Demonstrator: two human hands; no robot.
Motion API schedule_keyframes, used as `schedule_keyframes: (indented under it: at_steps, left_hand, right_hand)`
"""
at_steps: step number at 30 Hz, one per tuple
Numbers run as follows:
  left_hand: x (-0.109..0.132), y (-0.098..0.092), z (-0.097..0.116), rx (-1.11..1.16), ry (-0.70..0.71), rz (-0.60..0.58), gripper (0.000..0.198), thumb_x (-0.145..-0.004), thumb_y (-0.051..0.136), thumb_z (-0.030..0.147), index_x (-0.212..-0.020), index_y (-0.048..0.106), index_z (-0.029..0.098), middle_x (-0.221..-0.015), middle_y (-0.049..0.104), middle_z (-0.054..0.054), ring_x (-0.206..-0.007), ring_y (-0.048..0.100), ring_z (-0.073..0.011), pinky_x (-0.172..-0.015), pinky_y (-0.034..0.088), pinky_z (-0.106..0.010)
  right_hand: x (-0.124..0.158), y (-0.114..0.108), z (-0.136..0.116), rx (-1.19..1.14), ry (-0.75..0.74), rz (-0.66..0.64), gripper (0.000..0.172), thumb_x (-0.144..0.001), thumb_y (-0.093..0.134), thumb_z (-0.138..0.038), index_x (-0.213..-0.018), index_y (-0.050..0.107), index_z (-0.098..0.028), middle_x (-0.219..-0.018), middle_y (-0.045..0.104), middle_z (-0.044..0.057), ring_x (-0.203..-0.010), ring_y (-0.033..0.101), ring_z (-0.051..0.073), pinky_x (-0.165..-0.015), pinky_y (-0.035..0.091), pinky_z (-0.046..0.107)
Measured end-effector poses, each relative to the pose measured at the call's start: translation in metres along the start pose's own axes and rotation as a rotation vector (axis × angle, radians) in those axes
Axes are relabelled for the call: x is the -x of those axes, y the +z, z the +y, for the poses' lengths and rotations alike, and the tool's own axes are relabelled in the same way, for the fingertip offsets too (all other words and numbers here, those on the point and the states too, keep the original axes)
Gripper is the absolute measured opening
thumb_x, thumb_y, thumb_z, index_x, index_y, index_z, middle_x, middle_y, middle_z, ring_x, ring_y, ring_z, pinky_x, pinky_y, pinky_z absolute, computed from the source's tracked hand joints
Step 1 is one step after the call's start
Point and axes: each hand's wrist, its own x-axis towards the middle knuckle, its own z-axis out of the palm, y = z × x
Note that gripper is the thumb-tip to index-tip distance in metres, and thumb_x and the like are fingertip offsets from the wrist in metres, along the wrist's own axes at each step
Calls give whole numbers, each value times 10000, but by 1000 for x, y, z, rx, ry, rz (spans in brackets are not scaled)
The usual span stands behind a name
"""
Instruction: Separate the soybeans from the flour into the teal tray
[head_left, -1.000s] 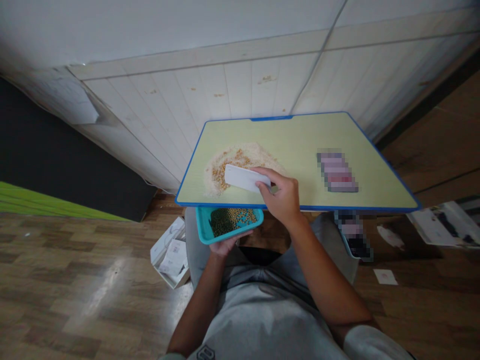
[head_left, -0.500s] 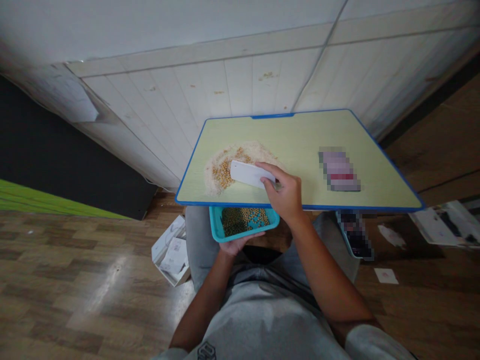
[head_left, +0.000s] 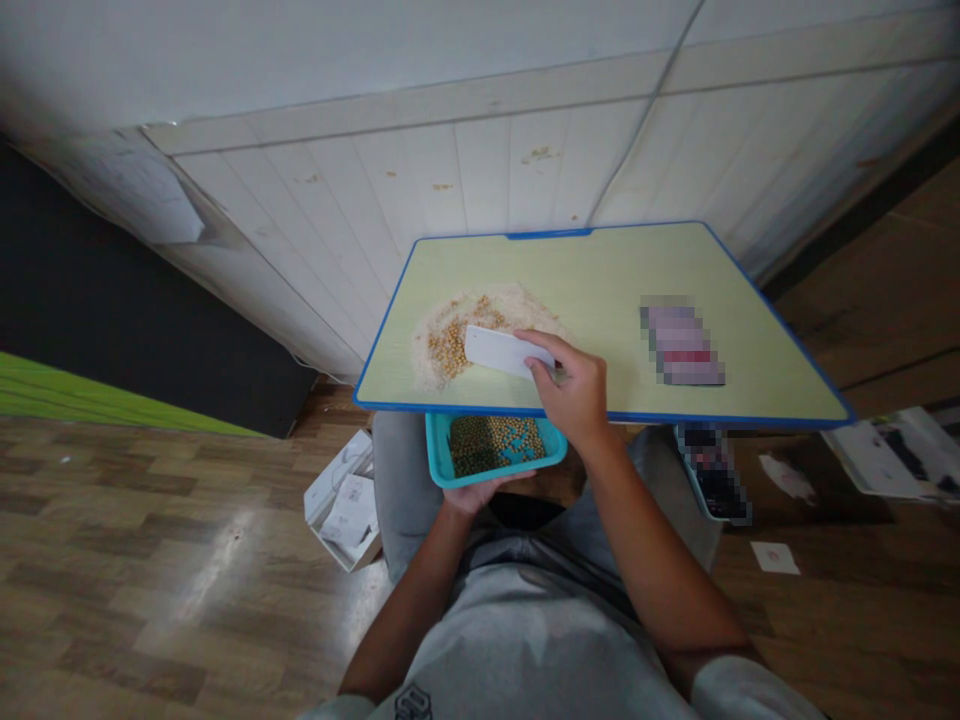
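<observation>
Two forearms (head_left: 646, 540): both angled forward
Right hand (head_left: 574, 390): thumb and fingers pinching the white card (head_left: 495, 350), which pokes out left of the fingertips toward yellow grains (head_left: 448, 352)
Left hand (head_left: 478, 494): under the teal tub (head_left: 499, 475), can't tell finger spread

The pale yellow-green, blue-edged rectangular desk (head_left: 600, 275) spreads beneath the right hand's fingers (head_left: 551, 346). Left of them lie small, round, golden-yellow beans (head_left: 450, 350) amid fine, pale grains (head_left: 516, 297); well to their right lies a flat, blurred, pinkish rectangular object (head_left: 682, 340).
</observation>
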Motion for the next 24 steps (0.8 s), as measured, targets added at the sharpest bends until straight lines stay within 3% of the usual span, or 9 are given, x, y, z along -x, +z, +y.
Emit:
schedule_keyframes:
  at_steps: [12,24]
  left_hand:
    - [-1,-5,4,43,-47,-103,818,-1016,248,734,-1722,232,321,-1805,221,-99,-1655,86,-502,-1164,137,-933]
    - [-1,-8,5,28,-52,-139,838,-1008,246,760,-1715,268,311,-1809,196,-104,-1659,38,-499,-1157,54,-945]
  right_hand:
    - [0,-4,-5,26,-22,-6,426,-925,591,-125,-1255,797,-299,-1248,831,-2,-1168,793,232,-998,660,423]
    - [2,-7,-6,45,-45,-36,457,-942,550,-119,-1293,785,-295,-1274,821,3,-1189,787,223,-1022,646,409]
